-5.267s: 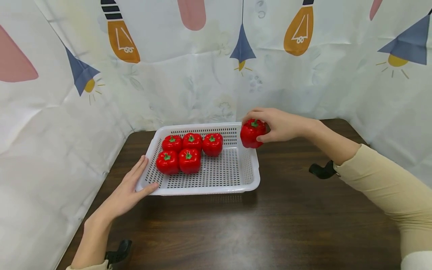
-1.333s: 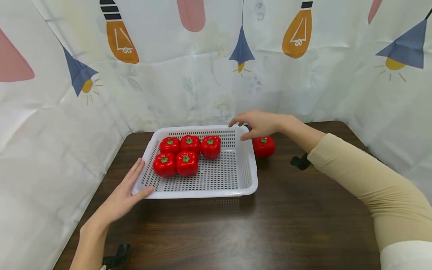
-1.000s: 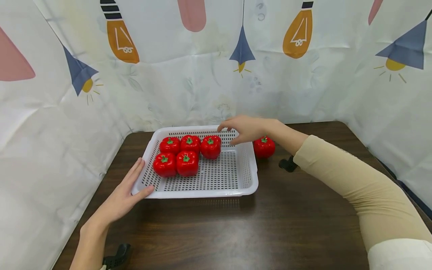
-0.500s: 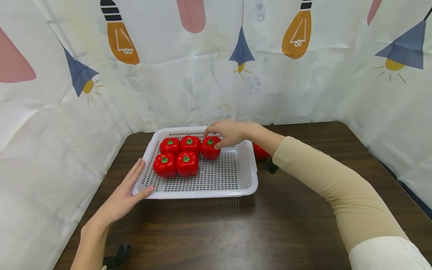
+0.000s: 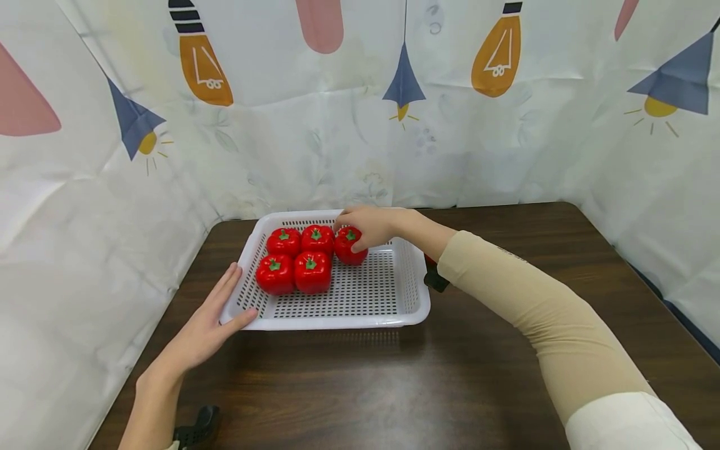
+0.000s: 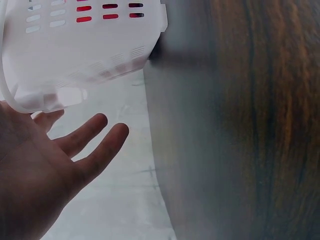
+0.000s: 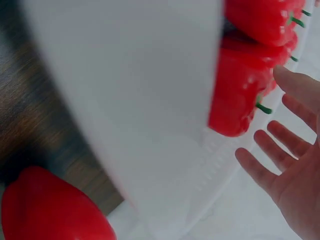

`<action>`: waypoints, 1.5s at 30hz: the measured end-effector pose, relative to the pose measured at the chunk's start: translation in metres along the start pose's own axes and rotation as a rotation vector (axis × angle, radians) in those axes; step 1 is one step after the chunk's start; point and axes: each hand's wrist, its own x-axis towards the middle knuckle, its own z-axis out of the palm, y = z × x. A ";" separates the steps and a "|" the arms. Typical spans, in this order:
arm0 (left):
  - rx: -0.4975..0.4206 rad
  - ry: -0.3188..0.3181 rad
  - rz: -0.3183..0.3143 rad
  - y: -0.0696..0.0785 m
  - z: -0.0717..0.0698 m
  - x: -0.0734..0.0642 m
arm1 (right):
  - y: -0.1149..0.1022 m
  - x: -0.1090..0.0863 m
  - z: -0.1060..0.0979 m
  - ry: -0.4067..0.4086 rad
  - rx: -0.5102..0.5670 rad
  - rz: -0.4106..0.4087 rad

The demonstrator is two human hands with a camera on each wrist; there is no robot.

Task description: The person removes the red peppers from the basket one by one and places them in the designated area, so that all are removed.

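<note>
Dk brn tbl [image 5: 360, 387], wht lamp-print cloth [image 5: 315, 144] bhd

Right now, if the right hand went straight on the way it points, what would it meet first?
Probably the rightmost red pepper in the white basket; the right hand is close beside it, but contact is unclear.

the right hand [image 7: 302, 177] is by the rim of the white basket [image 7: 140, 100], palm in view, fingers spread and fairly straight. its thumb tip overlaps the nearest pepper [image 7: 240, 87], red with a green stem; whether they touch is hard to tell. more red peppers [image 7: 265, 20] crowd behind inside the basket, whose blurred wall fills the middle. outside its edge, a loose pepper [image 7: 50, 210] sits on the dark wooden desk [image 7: 30, 110], partly cut off.
</note>
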 end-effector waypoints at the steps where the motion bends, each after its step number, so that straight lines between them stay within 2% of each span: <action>1: 0.001 0.001 0.002 0.000 0.000 0.000 | 0.000 0.000 -0.001 0.001 0.010 0.004; 6: 0.000 0.005 0.005 0.001 -0.001 -0.001 | 0.003 0.002 -0.004 -0.016 0.051 0.022; 17: 0.007 0.003 0.005 -0.001 0.000 -0.001 | -0.002 0.009 -0.005 -0.146 -0.050 0.054; 28: 0.006 0.005 0.010 0.000 0.000 -0.001 | -0.005 0.010 0.000 -0.195 -0.087 0.042; 34: 0.003 0.005 0.010 0.001 0.000 -0.001 | -0.004 0.002 -0.003 -0.216 -0.090 0.029; 45: -0.015 0.002 0.005 0.001 0.000 0.000 | 0.000 -0.024 -0.021 -0.191 -0.038 -0.018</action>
